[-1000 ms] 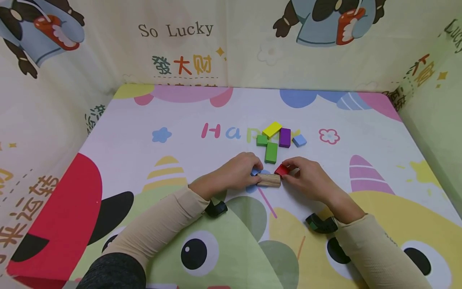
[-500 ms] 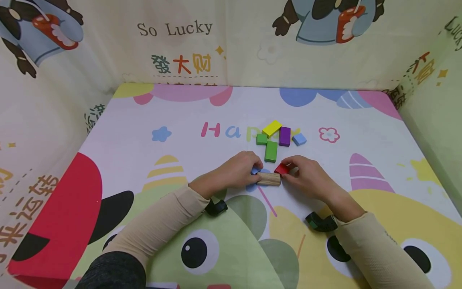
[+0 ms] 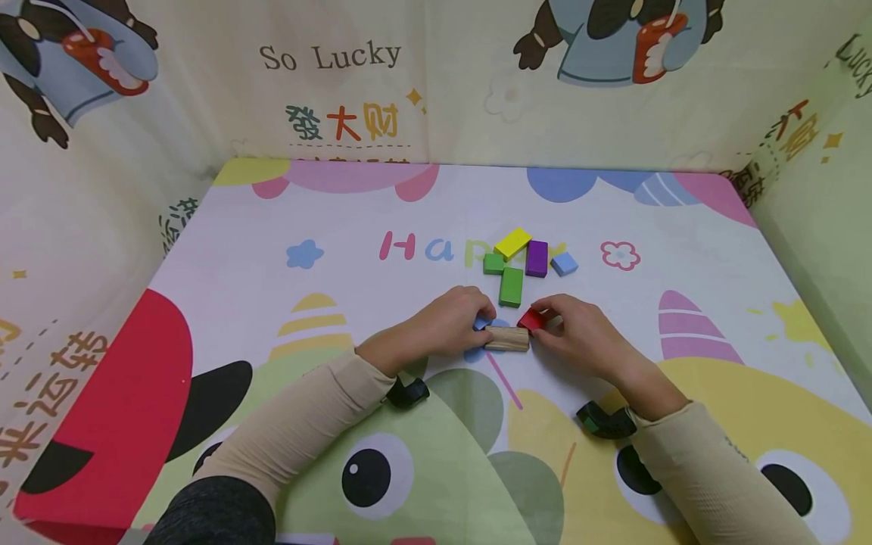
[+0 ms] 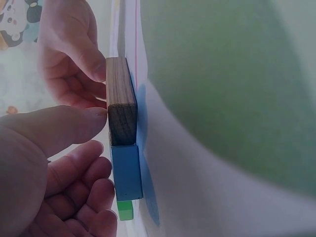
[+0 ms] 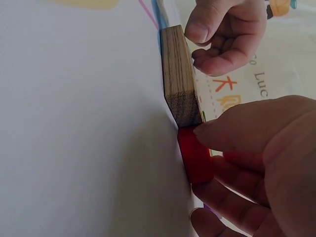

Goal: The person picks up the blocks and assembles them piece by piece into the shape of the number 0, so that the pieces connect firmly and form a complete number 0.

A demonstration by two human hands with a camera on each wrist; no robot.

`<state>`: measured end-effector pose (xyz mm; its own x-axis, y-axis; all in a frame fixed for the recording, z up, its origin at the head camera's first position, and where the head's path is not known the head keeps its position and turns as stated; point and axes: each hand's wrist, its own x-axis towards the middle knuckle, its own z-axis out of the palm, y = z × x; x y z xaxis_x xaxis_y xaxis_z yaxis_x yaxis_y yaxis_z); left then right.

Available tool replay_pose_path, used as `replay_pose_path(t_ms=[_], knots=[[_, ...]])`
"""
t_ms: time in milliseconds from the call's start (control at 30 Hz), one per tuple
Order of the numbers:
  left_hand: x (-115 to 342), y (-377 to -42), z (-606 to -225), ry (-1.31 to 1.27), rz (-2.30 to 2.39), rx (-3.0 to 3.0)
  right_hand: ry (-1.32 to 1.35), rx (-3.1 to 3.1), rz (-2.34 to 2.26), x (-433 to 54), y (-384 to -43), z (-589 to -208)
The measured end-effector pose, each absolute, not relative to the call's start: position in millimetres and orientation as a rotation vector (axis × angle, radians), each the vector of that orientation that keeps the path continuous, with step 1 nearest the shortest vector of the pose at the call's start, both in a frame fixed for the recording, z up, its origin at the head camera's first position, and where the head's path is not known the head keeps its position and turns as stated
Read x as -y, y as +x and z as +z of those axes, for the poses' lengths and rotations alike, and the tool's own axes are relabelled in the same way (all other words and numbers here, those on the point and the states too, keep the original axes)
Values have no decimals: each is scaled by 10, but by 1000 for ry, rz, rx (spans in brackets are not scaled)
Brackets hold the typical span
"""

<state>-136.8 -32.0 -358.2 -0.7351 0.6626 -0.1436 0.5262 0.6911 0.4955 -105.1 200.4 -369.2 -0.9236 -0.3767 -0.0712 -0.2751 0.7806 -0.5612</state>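
Note:
A wooden block (image 3: 507,339) with visible grain lies on the printed mat, one small block at each end behind it. My left hand (image 3: 456,322) holds the blue block (image 4: 127,172) at the wood's left end, the thumb touching the wood's edge. In the head view, the fingers mostly cover this blue block. On the other side, my right hand (image 3: 579,333) pinches a red block (image 5: 195,154), which meets the wood's right end at its corner. The right thumb rests near that joint, with the fingers curled behind the red block.
Behind the hands lie a long green block (image 3: 511,287), a small green block (image 3: 493,263), a yellow block (image 3: 513,243), a purple block (image 3: 537,259) and another blue block (image 3: 564,264). Printed curtains (image 3: 436,83) close off the mat's back and sides.

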Motion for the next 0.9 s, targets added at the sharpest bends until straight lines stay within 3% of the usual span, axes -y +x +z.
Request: replay_pose_path(t_ms=[900], knots=[[321, -1367, -3586, 933, 628, -2592, -501, -2823, -835, -2066, -1081, -3628]])
